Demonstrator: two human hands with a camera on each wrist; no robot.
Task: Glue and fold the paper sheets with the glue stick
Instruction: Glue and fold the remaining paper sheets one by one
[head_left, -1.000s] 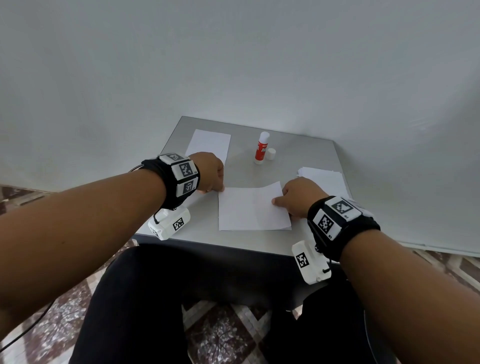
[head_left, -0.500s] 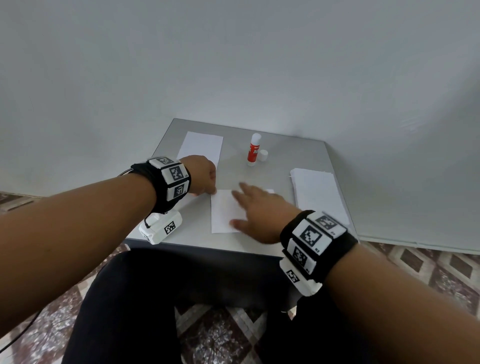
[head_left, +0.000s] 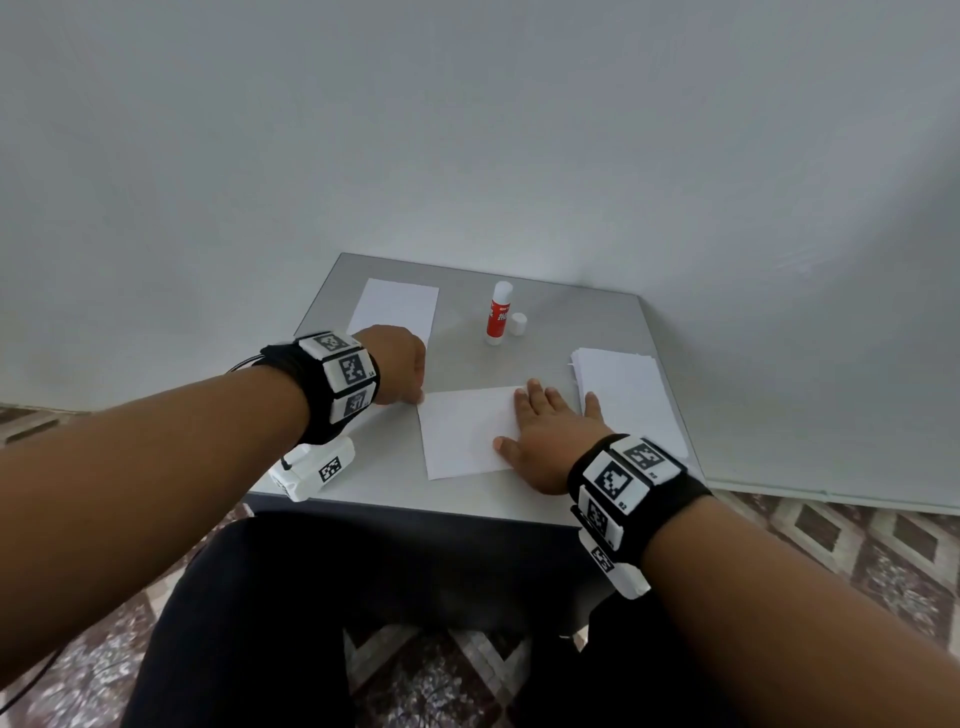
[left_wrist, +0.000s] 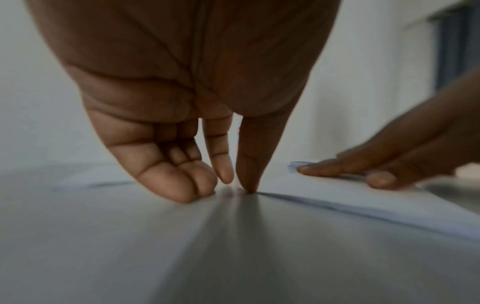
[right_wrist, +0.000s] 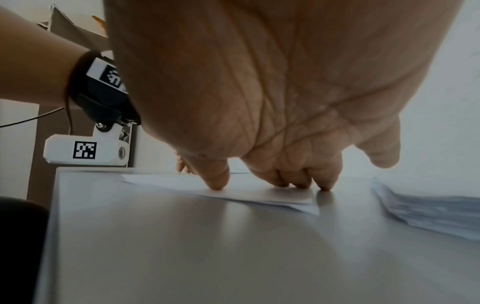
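A folded white paper sheet (head_left: 465, 434) lies on the grey table (head_left: 550, 322) near its front edge. My right hand (head_left: 543, 434) lies flat on the sheet's right part, fingers straight and spread; in the right wrist view its fingertips (right_wrist: 298, 183) press the paper (right_wrist: 259, 195). My left hand (head_left: 400, 364) is at the sheet's far left corner. In the left wrist view its thumb tip (left_wrist: 249, 189) presses that corner (left_wrist: 337, 197) down beside the straight index finger, with the other fingers curled against the table. The red and white glue stick (head_left: 497, 313) stands uncapped at the back, its cap (head_left: 518, 323) beside it.
A stack of white sheets (head_left: 626, 400) lies at the right of the table, close to my right hand. One single sheet (head_left: 396, 310) lies at the back left. White walls close the table in behind and to the right. My legs are under the front edge.
My right hand let go of the sheet's right edge, flattened, swept over the middle of the sheet and now lies on its right part. The left hand stayed on the corner.
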